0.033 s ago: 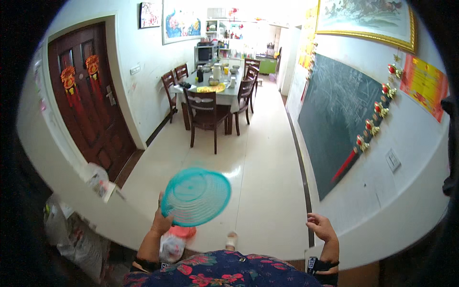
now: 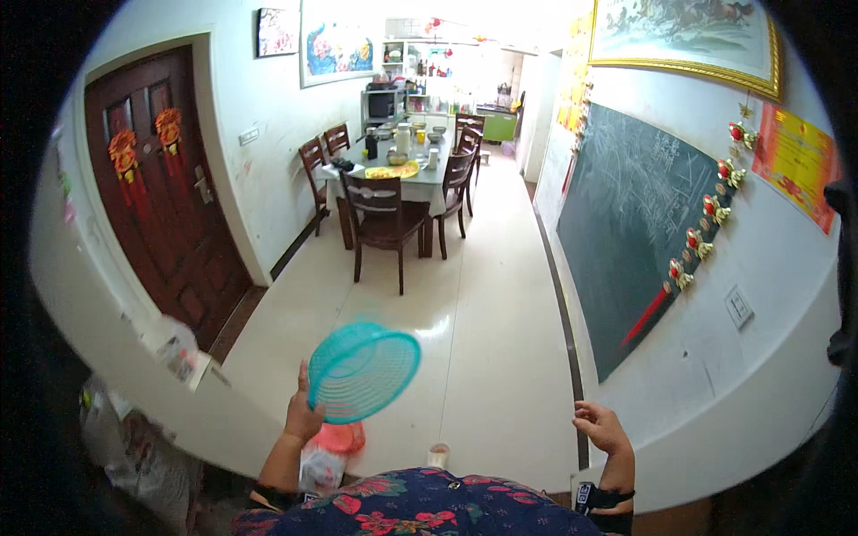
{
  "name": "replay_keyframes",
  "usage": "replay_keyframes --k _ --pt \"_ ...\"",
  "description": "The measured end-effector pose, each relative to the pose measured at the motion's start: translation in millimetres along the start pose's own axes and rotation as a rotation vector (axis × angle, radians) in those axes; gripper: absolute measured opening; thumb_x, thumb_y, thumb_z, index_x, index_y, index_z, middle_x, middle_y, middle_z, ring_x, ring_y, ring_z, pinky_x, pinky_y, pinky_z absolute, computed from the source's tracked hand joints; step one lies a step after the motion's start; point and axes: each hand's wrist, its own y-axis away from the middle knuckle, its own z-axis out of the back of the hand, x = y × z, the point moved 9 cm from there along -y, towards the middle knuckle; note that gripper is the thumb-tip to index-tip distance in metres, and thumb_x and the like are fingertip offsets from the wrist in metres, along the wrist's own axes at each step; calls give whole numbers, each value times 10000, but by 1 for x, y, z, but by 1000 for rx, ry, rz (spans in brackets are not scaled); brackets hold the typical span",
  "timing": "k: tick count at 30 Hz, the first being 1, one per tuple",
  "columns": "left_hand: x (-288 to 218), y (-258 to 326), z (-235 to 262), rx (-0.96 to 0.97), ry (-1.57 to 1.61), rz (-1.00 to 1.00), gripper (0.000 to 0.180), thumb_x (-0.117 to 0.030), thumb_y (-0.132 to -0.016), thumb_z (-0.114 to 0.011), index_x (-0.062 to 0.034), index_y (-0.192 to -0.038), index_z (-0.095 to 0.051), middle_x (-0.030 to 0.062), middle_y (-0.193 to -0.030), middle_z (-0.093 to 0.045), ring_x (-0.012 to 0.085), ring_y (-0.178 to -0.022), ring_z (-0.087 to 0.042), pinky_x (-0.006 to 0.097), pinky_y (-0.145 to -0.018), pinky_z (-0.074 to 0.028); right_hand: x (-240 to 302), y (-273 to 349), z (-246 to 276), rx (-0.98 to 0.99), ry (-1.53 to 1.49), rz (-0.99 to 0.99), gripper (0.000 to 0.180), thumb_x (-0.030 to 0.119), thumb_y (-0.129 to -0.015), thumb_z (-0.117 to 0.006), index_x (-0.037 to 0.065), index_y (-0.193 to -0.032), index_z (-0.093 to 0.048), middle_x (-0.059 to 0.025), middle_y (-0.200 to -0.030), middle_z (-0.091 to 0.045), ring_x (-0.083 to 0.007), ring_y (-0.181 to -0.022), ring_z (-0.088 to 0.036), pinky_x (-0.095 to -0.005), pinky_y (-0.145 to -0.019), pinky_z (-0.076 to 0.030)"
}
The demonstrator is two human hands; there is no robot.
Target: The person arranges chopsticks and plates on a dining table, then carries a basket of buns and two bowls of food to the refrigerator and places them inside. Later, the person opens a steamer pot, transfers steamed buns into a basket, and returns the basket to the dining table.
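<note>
The left hand [image 2: 306, 416] grasps the teal mesh basket [image 2: 368, 380] by its rim, above the floor [image 2: 500, 357], short of the table [image 2: 431, 188] near edge. Contents of basket and plastic bag [image 2: 322, 471] cannot be determined. Right hand [image 2: 604, 428]: fingers loosely curled, unloaded. Since the earlier frame, the basket has tilted, its outline narrower.

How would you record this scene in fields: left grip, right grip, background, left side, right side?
Left grip: holds a tilted turquoise mesh basket by its edge
Right grip: half-curled, nothing visible in it
Background: covered table, dark wooden chairs around it
Left side: brown door with red hangings
Right side: chalkboard, framed picture above it
</note>
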Motion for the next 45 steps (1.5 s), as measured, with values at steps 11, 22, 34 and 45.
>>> replay_keyframes --k 11,22,34,45 --pt "4 -349 -250 586 237 284 899 64 -727 -481 -167 -1512 -108 134 -959 -593 212 -701 -596 343 -592 -513 -69 -173 157 -465 -266 -404 401 143 -841 -632 18 -1217 -566 -63 -938 -661 -138 -794 -645 -258 -619 -482" --pt "-5 -609 -437 650 335 380 702 -6 -777 -514 -87 -1433 -276 108 -1010 -595 182 -710 -605 309 -536 -522 -92 -555 254 -532 -336 -405 323 120 -857 -620 11 -1158 -577 -64 -897 -647 -126 -725 -628 -230 -525 -461" --pt "31 -932 -581 433 494 376 799 -12 -756 -519 -152 -1477 -206 93 -1024 -588 180 -716 -602 299 -524 -511 12 -1033 245 58 -185 -52 409 129 -824 -662 -36 -1188 -577 -94 -963 -658 -145 -844 -633 -247 -677 -498" --pt "-30 -1283 -801 663 514 190 856 -8 -774 -477 -202 -1512 -89 109 -1010 -574 161 -713 -579 302 -543 -505 -6 -1293 392 -278 -347 -201 356 67 -860 -613 -4 -1203 -549 -85 -957 -651 -164 -797 -658 -241 -602 -515"
